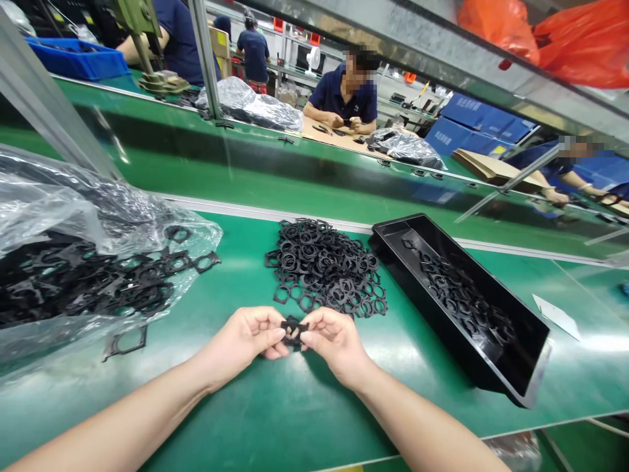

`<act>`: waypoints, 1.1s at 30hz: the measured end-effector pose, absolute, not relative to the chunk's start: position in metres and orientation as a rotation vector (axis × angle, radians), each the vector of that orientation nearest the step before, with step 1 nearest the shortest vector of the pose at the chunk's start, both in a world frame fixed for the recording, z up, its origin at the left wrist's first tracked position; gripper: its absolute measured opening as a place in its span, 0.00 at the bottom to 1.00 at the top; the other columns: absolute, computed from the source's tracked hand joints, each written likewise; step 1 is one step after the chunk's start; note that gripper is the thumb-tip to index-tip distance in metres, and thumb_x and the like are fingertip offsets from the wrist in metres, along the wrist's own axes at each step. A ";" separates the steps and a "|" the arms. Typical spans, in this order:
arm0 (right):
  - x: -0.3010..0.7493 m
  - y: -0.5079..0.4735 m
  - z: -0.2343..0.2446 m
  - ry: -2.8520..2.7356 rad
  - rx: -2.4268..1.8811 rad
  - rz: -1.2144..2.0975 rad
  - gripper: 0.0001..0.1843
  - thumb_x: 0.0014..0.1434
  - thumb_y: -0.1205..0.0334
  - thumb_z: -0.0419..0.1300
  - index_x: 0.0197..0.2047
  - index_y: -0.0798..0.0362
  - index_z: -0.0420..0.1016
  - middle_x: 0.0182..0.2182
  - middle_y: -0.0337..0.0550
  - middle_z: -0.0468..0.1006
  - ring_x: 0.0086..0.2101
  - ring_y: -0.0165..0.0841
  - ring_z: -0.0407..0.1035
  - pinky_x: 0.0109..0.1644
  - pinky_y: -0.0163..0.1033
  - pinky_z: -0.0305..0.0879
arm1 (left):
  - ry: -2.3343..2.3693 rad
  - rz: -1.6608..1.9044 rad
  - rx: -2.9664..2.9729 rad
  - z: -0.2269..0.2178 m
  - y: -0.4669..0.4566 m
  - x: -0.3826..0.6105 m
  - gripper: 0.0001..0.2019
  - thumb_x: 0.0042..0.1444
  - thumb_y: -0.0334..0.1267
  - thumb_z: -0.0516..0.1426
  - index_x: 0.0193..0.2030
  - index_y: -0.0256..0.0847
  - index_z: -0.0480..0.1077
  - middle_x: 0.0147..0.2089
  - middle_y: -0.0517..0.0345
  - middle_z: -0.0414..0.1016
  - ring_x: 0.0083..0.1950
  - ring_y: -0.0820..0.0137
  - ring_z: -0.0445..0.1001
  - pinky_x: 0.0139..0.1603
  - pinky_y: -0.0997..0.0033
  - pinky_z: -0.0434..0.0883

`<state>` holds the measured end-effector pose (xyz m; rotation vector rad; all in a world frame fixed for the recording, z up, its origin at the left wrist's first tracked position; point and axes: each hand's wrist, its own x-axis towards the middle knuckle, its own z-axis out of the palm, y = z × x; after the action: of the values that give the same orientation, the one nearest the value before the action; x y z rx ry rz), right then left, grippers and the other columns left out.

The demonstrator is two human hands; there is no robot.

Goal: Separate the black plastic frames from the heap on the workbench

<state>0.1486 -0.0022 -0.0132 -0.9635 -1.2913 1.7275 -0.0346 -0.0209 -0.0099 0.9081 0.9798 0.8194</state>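
Observation:
Both my hands meet just above the green table (206, 406) near its front edge. My left hand (248, 337) and my right hand (331, 337) each pinch one side of a small black plastic ring part (293, 331) held between them. Just beyond my fingers lies a loose pile of the same black ring parts (324, 265). To the right stands a long black tray (521, 367) with several of these parts (462, 298) lying in it.
A clear plastic bag (59, 216) holding many black frame parts spreads over the left of the table; one frame part (125, 341) lies loose in front of it. A white paper slip (555, 314) lies far right. Other people work at benches beyond the green conveyor (295, 170).

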 end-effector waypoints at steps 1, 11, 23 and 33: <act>0.149 -0.002 -0.013 -1.290 -0.958 1.737 0.11 0.47 0.58 0.68 0.30 0.56 0.74 0.23 0.38 0.74 0.24 0.27 0.67 0.31 0.34 0.66 | 0.992 0.804 0.907 -0.009 -0.021 -0.034 0.15 0.47 0.47 0.63 0.30 0.34 0.71 0.26 0.55 0.76 0.29 0.72 0.72 0.31 0.76 0.67; 0.148 0.000 -0.013 -1.330 -1.005 1.692 0.12 0.48 0.57 0.67 0.30 0.55 0.72 0.21 0.35 0.69 0.23 0.26 0.64 0.30 0.34 0.64 | 1.005 0.923 0.919 -0.014 -0.022 -0.033 0.13 0.48 0.44 0.63 0.29 0.35 0.71 0.20 0.60 0.72 0.23 0.77 0.64 0.27 0.79 0.62; 0.147 0.000 -0.012 -1.357 -1.015 1.666 0.13 0.47 0.56 0.67 0.29 0.55 0.70 0.20 0.33 0.65 0.21 0.25 0.59 0.26 0.32 0.56 | 1.015 0.895 0.915 -0.008 -0.020 -0.034 0.14 0.47 0.45 0.63 0.27 0.35 0.69 0.18 0.64 0.66 0.20 0.79 0.60 0.22 0.79 0.56; 0.148 0.002 -0.014 -1.281 -1.022 1.707 0.14 0.45 0.56 0.68 0.29 0.56 0.71 0.20 0.33 0.66 0.20 0.24 0.59 0.26 0.31 0.57 | 1.034 0.926 0.969 -0.014 -0.022 -0.033 0.15 0.47 0.45 0.62 0.33 0.34 0.73 0.22 0.60 0.69 0.20 0.77 0.62 0.21 0.78 0.57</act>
<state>0.1479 0.0016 -0.0140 -1.0217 -1.2809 1.7066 -0.0331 -0.0217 -0.0142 0.9693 1.0343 0.9261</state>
